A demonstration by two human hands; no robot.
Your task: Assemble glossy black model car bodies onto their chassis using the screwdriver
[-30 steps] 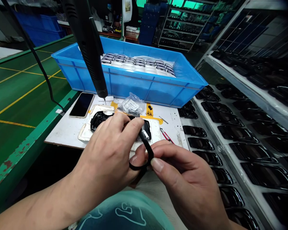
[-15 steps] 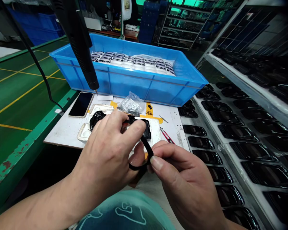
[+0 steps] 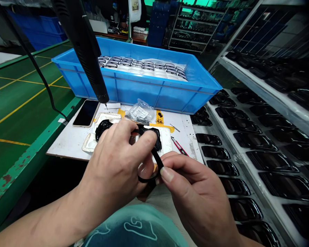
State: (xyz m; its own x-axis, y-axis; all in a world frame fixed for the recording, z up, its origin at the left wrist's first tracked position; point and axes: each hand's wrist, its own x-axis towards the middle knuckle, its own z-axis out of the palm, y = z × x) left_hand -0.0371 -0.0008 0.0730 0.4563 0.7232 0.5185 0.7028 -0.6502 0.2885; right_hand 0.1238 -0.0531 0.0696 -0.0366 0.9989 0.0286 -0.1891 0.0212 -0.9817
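Note:
A clear lens cover with a black rim (image 3: 158, 162) is held above the near edge of the white work board. My left hand (image 3: 115, 154) is closed around its far side, thumb over the top and fingers partly hidden behind it. With thumb and forefinger, my right hand (image 3: 195, 188) pinches the near right part of the rim. Beyond my hands, a glossy black housing (image 3: 102, 129) sits in a white foam holder (image 3: 89, 144), largely covered by my left hand.
A black electric screwdriver (image 3: 89, 51) hangs at upper left, above a phone (image 3: 86, 113). Behind stands a blue bin (image 3: 144, 89) of similar lens covers. A plastic bag (image 3: 140, 111) and a red utility knife (image 3: 179, 146) lie on the board. Racks of black parts (image 3: 229, 185) line the right.
Both hands keep their grip on the lens cover, with only a slight shift of the fingers at the rim. The hanging screwdriver's tip has swung slightly right and down.

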